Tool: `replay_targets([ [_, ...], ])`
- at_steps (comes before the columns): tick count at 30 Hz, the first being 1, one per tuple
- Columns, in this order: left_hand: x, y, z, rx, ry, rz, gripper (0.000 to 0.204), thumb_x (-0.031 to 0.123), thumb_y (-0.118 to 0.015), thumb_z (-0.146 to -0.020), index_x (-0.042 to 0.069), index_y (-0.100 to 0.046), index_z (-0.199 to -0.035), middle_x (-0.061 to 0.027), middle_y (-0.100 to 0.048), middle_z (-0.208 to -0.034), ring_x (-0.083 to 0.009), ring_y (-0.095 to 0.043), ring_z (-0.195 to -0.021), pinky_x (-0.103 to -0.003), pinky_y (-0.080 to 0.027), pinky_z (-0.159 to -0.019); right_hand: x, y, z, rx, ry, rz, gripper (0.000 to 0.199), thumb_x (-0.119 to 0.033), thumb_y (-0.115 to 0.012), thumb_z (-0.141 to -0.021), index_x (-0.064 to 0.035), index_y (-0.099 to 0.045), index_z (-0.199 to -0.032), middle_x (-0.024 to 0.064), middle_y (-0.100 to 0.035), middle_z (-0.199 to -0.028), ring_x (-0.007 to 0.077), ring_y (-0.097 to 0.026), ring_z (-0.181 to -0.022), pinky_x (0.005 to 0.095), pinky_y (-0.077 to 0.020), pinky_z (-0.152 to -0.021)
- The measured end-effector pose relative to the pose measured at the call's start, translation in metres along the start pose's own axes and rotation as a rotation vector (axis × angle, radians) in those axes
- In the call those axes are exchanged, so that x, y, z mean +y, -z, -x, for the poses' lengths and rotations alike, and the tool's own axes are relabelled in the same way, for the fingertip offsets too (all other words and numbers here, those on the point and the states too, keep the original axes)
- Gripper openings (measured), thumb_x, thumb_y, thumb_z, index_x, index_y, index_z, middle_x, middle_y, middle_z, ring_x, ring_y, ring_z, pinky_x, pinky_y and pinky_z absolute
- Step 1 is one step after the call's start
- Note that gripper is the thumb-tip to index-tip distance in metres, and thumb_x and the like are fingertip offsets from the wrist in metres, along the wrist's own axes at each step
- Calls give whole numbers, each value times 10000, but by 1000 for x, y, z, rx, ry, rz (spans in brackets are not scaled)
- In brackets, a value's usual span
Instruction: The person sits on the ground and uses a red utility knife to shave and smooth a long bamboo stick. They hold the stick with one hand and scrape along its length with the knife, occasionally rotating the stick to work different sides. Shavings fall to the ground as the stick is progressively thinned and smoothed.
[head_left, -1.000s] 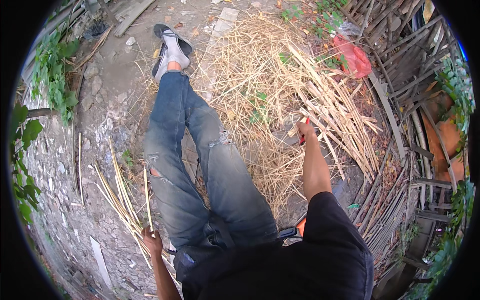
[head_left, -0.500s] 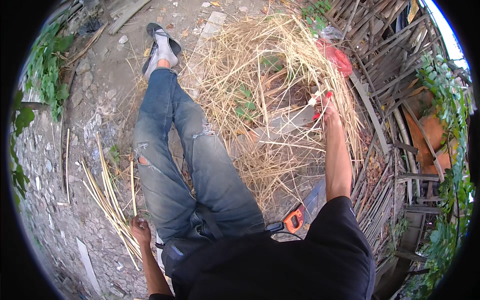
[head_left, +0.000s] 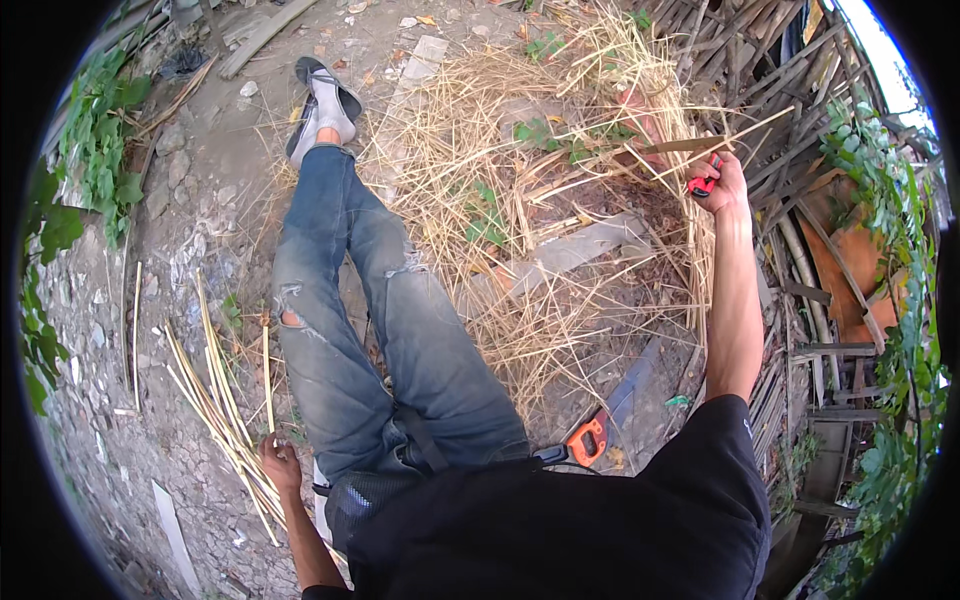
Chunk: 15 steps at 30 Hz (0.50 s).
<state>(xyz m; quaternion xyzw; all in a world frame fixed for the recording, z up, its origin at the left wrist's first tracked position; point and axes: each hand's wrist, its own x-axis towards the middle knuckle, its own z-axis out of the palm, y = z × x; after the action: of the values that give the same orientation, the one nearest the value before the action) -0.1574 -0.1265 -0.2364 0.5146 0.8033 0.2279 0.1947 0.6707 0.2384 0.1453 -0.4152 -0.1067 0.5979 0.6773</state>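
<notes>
At the lower left, my left hand point(head_left: 281, 464) is closed round the near end of a thin pale stick point(head_left: 268, 385), beside a bundle of similar sticks point(head_left: 222, 400) on the ground. My right hand point(head_left: 722, 186) reaches out at the upper right, fingers wrapped round a red-and-black handled tool point(head_left: 703, 187). A flat brown strip point(head_left: 690, 145) runs left from near its fingertips; I cannot tell whether it is the tool's blade. Long straw-like strips cross by that hand. Below and left of it spreads a heap of pale shavings point(head_left: 470, 150).
A handsaw with an orange handle point(head_left: 587, 438) lies right of my legs point(head_left: 400, 330). A grey board point(head_left: 590, 245) rests among the shavings. Stacked wood point(head_left: 740, 60) and leafy plants point(head_left: 880, 170) line the right. Stony ground point(head_left: 110, 350) is at left.
My right hand has moved right and slightly away with the red-and-black handled tool. Straw at the heap's right side has shifted, uncovering more of the grey board. My left hand has barely moved.
</notes>
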Motion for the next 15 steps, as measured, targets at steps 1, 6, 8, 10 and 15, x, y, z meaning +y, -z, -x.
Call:
replay_targets([
  [1, 3, -2, -2, -6, 4, -3, 415, 47, -675, -893, -8, -590, -1295, -265, -522, -1368, -329, -703, -912, -417, -576, -815, -7, -9, 8, -41, 77, -43, 271, -248, -525, -1013, -61, -531, -817, -20, -440, -641, 73, -347, -458, 251, -338, -482],
  [6, 14, -3, -3, 13, 7, -13, 409, 43, -697, -888, 8, -604, -1285, -241, -528, -1362, -322, -701, -902, -420, -570, -801, -47, -53, 49, -285, 36, -270, 321, -262, -562, -1010, -79, -476, -761, -16, -443, -637, 90, -350, -441, 267, -351, -498],
  [8, 20, -7, -9, 2, 8, 14, 416, 43, -697, -887, 11, -601, -1291, -241, -528, -1360, -322, -700, -901, -416, -567, -796, -56, -83, 60, -191, 73, -246, 353, -280, -584, -1010, -79, -466, -745, -17, -413, -605, 91, -351, -438, 271, -360, -511],
  [10, 28, -8, -12, -20, 44, 45, 425, 41, -689, -891, 19, -596, -1305, -248, -527, -1353, -317, -699, -897, -406, -564, -792, -74, -99, 70, -207, 103, -273, 395, -315, -582, -1018, -74, -443, -739, -19, -408, -606, 93, -346, -433, 271, -363, -512],
  [15, 4, -10, -18, 62, -108, -15, 425, 38, -674, -901, 21, -591, -1318, -266, -503, -1387, -301, -700, -903, -386, -569, -749, -90, -154, 110, -369, 205, -376, 466, -364, -510, -1066, -101, -384, -703, -32, -336, -558, 84, -330, -415, 257, -352, -512],
])
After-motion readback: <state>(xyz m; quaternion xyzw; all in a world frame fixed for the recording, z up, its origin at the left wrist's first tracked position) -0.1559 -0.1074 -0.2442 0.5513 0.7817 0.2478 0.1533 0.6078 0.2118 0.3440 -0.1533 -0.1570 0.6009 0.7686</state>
